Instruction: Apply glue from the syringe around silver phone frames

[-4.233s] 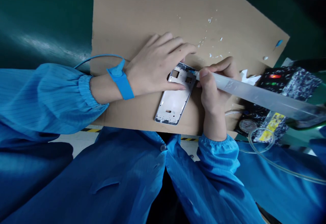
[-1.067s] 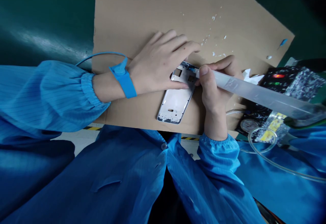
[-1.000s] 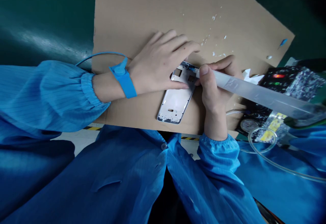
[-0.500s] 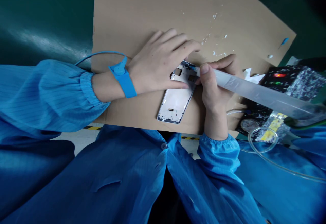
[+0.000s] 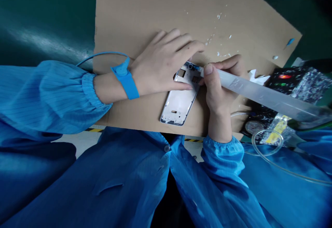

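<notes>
A silver phone frame (image 5: 178, 101) lies aslant on the cardboard, its dark-trimmed upper end pointing away from me. My left hand (image 5: 168, 60) holds the frame against the board: the thumb lies across its inner face and the bent index finger reaches round its top end. In my right hand (image 5: 220, 86) is a translucent dispensing syringe (image 5: 254, 91), gripped near its front between thumb and fingers. The syringe's blue tip (image 5: 198, 69) is at the upper right corner of the frame; whether it touches is too small to tell. A blue wrist strap (image 5: 127, 82) circles my left wrist.
White crumbs (image 5: 219, 16) are scattered on the cardboard sheet (image 5: 129, 10). To the right stands a black dispenser box (image 5: 278, 82) with lit displays and a round gauge (image 5: 255, 127). A clear hose (image 5: 281, 169) loops beside it. A small blue piece (image 5: 290, 42) lies near the board's right corner.
The syringe tip has shifted very slightly at the frame's upper right corner. Both hands and the frame stay almost where they were.
</notes>
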### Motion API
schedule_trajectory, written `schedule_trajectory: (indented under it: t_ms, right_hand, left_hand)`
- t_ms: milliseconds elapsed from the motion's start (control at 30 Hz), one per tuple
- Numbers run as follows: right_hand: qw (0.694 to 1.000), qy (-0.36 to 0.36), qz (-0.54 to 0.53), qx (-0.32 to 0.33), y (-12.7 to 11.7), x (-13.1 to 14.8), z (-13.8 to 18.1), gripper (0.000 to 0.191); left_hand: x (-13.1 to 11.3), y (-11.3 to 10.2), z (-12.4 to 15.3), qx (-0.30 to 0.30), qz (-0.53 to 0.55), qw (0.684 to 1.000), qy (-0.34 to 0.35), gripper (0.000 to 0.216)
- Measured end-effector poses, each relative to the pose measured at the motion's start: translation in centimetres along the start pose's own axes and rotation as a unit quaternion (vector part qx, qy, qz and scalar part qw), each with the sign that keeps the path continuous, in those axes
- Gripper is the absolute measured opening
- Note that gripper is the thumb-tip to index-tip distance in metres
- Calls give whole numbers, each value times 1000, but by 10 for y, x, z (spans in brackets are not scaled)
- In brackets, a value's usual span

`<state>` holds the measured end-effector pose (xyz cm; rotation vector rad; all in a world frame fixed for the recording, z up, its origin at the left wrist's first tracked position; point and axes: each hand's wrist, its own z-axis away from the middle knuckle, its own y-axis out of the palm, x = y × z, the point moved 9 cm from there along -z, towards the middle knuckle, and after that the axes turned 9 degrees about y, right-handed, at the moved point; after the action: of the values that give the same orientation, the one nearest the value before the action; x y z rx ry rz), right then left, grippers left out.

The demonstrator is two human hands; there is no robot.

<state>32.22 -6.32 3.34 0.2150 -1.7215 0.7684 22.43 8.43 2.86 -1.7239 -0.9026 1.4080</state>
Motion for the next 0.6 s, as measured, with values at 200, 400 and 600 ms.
schedule_trajectory:
  t_ms: [200,400,600]
  right_hand:
    - [1000,-9,8,-6,1,-1,-1,49]
    - [1000,3,18,-11,0,-4,-1,52]
    - [1000,19,-12,-12,-1,-2,-2,50]
  left_hand:
    - [0,1,0,6,-4,1000,1,92]
    - [0,1,1,-6,-4,1000,9,92]
    - [2,2,0,9,6,1000,-7,91]
